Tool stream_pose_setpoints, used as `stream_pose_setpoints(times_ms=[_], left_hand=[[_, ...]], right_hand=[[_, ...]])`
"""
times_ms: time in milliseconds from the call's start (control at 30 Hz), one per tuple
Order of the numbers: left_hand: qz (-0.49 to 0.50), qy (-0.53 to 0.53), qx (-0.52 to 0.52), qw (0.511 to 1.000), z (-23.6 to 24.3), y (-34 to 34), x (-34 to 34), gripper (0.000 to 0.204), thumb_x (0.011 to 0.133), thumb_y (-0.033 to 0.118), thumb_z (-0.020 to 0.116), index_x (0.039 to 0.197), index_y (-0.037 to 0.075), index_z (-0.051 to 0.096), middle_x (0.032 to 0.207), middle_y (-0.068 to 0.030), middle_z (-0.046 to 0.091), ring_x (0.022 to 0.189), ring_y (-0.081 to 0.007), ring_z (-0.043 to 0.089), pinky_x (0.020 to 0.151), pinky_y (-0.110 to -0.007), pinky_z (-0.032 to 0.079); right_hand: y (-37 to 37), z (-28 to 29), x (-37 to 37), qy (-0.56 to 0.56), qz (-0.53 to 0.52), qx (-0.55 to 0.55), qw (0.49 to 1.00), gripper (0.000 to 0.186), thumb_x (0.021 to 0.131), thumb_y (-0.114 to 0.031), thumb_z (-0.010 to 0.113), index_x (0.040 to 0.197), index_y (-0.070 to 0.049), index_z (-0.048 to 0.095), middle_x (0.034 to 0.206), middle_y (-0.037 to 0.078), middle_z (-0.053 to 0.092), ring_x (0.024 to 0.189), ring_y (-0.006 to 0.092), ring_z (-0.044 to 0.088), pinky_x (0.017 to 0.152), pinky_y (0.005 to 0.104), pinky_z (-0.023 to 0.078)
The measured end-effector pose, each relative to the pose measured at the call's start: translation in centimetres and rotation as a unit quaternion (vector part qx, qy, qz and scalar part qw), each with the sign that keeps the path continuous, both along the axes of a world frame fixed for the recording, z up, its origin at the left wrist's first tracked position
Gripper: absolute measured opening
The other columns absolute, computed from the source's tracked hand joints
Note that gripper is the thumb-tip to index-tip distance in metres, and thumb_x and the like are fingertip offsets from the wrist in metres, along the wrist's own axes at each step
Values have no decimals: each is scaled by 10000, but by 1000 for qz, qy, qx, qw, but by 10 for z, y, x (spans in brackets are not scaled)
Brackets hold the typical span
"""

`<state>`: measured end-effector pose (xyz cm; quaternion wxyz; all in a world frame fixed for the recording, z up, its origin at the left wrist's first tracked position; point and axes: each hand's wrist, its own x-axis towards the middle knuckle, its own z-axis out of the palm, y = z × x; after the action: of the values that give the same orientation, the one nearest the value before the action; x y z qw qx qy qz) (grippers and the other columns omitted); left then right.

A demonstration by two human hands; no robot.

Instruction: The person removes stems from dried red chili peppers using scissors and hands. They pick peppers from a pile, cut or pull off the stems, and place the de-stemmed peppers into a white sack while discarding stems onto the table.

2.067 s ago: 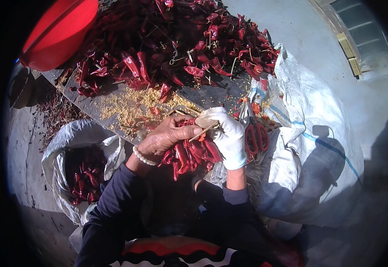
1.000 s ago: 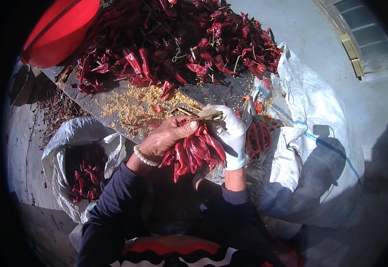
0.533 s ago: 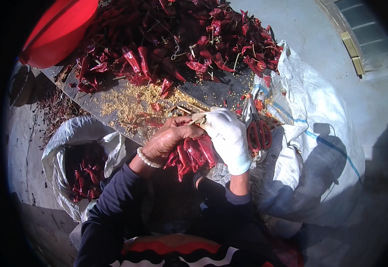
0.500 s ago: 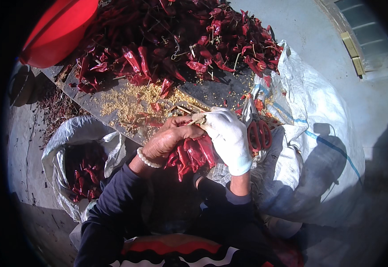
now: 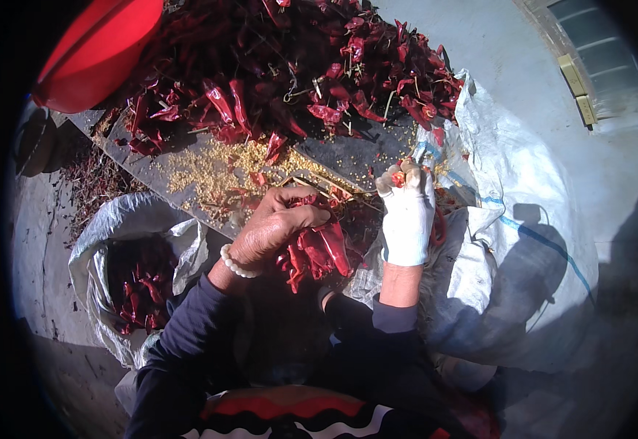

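Note:
My bare left hand [image 5: 275,223], with a pale bead bracelet at the wrist, is closed around a bunch of dried red peppers [image 5: 320,249]. The peppers hang down from the fingers over my lap. To the right, my right hand [image 5: 406,212] wears a white glove with its fingers curled. Between its fingertips shows a small red pepper scrap [image 5: 398,178]. Red-handled scissors [image 5: 439,228] lie just behind the gloved hand, mostly hidden by it. Beyond both hands a large heap of dried red peppers [image 5: 319,80] covers the dark board.
Pale yellow seeds [image 5: 209,168] are scattered on the board [image 5: 132,157]. A white woven sack [image 5: 88,263] with peppers inside stands at the left. A big white sack [image 5: 531,271] lies at the right. A red basin [image 5: 92,58] sits at the far left.
My right hand has moved away from the bunch to the right, taking a red scrap with it, and now covers most of the scissors. My left hand keeps the peppers nearly in place.

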<state>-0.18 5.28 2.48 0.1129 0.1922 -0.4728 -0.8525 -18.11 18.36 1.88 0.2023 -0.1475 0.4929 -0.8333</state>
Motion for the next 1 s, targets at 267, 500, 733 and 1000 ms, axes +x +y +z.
stream_pose_setpoints(times_ms=[267,500,733,1000], left_hand=[[213,35,34,976,-9,-56,22,172,869,158,648,949,19,710,854,0,677,790,-101,589,739,-252,475],[169,-5,1,986,0,-48,12,134,897,180,643,865,53,673,763,48,616,682,-44,536,626,-214,414],[146,31,52,987,6,-48,16,114,893,105,675,947,8,701,834,-8,702,710,-67,637,676,-217,509],[104,-1,27,994,10,-37,19,160,905,138,715,988,1,703,832,-26,713,628,-85,651,557,-222,491]], right_hand=[[12,42,11,374,311,275,830,194,850,-119,799,959,13,708,871,90,729,813,168,721,714,292,552],[-86,-6,-23,603,-1,392,694,206,835,-108,737,1036,-73,715,1013,101,704,967,296,677,841,404,541],[-112,-28,-50,668,-10,387,635,171,807,-129,752,978,-123,749,960,88,680,947,314,636,852,424,517],[-43,36,12,298,121,266,909,109,949,-69,695,1031,4,696,965,44,728,860,88,656,773,247,538]])
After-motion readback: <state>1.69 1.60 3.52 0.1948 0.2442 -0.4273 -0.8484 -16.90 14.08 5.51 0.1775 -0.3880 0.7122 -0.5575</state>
